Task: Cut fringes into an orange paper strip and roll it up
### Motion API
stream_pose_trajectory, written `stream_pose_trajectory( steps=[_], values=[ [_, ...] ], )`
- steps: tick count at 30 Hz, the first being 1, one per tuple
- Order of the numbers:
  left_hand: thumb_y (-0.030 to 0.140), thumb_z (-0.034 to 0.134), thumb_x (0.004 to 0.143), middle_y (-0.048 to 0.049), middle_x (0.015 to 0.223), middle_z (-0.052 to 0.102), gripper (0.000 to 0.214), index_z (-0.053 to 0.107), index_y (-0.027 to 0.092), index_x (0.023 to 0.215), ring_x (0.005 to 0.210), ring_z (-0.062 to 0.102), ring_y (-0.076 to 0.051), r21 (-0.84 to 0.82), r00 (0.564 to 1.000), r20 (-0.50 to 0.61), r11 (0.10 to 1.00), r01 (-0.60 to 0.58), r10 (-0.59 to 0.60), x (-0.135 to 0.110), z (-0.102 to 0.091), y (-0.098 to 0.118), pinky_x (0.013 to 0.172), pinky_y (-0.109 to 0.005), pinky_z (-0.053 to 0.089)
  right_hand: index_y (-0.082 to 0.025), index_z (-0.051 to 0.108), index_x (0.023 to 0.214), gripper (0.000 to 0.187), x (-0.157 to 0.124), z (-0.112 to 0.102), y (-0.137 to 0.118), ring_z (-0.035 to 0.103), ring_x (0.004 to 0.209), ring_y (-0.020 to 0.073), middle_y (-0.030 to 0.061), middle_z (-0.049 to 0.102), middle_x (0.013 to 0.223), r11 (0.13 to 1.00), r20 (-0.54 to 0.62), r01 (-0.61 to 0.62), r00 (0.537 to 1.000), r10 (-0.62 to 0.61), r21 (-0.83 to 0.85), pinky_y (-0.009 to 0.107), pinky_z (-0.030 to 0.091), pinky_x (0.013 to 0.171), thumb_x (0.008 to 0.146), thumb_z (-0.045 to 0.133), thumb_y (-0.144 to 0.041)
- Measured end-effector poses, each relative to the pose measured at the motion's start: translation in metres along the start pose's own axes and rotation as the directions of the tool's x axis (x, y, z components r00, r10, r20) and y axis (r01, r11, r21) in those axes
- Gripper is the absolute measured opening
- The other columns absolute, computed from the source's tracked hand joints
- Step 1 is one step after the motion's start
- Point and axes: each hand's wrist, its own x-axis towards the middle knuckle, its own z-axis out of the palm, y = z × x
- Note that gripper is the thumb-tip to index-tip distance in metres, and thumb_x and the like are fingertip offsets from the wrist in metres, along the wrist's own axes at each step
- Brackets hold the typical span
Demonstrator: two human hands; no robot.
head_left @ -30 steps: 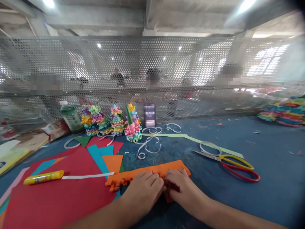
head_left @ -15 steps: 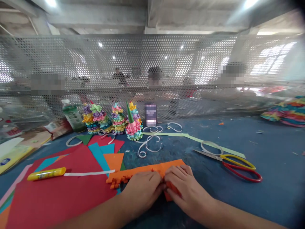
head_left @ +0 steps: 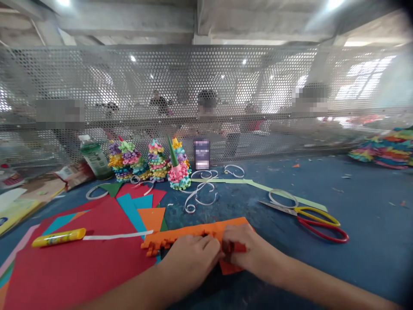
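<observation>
An orange paper strip [head_left: 180, 232] lies across the front of the table, its left part edged with small folded loops. My left hand [head_left: 196, 256] presses on the strip's middle, fingers curled and closed over its near edge. Close beside it, my right hand [head_left: 248, 247] grips the strip's right part with bent fingers, the paper showing between thumb and fingers. The fingertips of both hands are partly hidden. Left of the hands, a yellow glue stick [head_left: 60, 237] and a thin white strip [head_left: 119, 235] rest on red paper [head_left: 80, 267].
Scissors [head_left: 309, 215] with yellow and red handles lie at right, on a pale green strip [head_left: 238, 181]. Behind stand several colourful paper cones [head_left: 179, 172], a phone [head_left: 201, 154] and a green bottle [head_left: 95, 157]. White curled strips [head_left: 200, 193] lie mid-table. A perforated screen [head_left: 180, 77] closes the back.
My right hand's fingers have shifted and curled more at the strip, opening a gap under the palm. The left hand stays on the paper. The whole view has moved slightly.
</observation>
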Motion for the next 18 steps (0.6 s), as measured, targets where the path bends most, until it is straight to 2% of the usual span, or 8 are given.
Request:
stream_pose_trajectory(
  steps=[2,5,10,14,18],
  values=[
    [0.021,0.033,0.096,-0.0041,0.088,0.066,0.02,0.052,0.016,0.101,0.072,0.063,-0.021,0.074,0.996,-0.048,0.995,-0.072,0.076,-0.003,0.004,0.001,0.059,-0.032,0.044,-0.017,0.053,0.062,0.013,0.003,0.001,0.008,0.049,0.064,0.0109,-0.0047,0.054,0.067,0.99,0.011,-0.059,0.998,0.059,0.13,0.023,0.035,0.061,0.066,0.062,-0.01],
    [0.018,0.04,0.093,-0.0044,0.093,0.065,0.023,0.045,0.015,0.115,0.075,0.062,-0.021,0.139,0.992,-0.064,0.986,-0.097,0.106,-0.006,0.008,0.003,0.059,-0.032,0.044,-0.017,0.055,0.061,0.01,0.005,0.004,0.018,0.048,0.064,0.0112,-0.0038,0.052,0.069,0.964,0.008,-0.136,0.99,0.138,0.23,0.023,0.035,0.059,0.061,0.061,-0.008],
    [0.015,0.044,0.089,-0.0032,0.085,0.063,0.019,0.045,0.013,0.108,0.065,0.059,-0.021,0.205,0.991,-0.038,0.972,-0.117,0.128,-0.01,0.007,0.006,0.055,-0.033,0.045,-0.017,0.059,0.064,0.005,0.005,0.005,0.018,0.05,0.067,0.0127,-0.0022,0.052,0.074,0.947,0.068,-0.159,0.987,0.146,0.28,0.025,0.038,0.062,0.063,0.064,-0.015],
    [0.015,0.048,0.088,-0.0015,0.082,0.064,0.015,0.046,0.015,0.103,0.062,0.059,-0.02,0.187,0.987,-0.038,0.971,-0.148,0.158,-0.011,0.008,0.004,0.052,-0.033,0.044,-0.018,0.06,0.066,0.006,0.002,0.004,0.008,0.052,0.075,0.0144,-0.0011,0.054,0.08,0.986,0.059,-0.118,0.992,0.111,0.12,0.028,0.039,0.07,0.066,0.062,-0.013],
    [0.016,0.048,0.089,0.001,0.071,0.062,0.003,0.046,0.017,0.091,0.055,0.059,-0.018,0.147,0.994,-0.054,0.985,-0.086,0.095,-0.011,0.017,0.003,0.049,-0.03,0.042,-0.021,0.058,0.075,0.02,-0.004,0.003,-0.003,0.053,0.09,0.017,-0.0016,0.058,0.088,0.99,-0.03,-0.049,0.999,0.045,-0.134,0.036,0.033,0.087,0.066,0.055,-0.004]
  ],
)
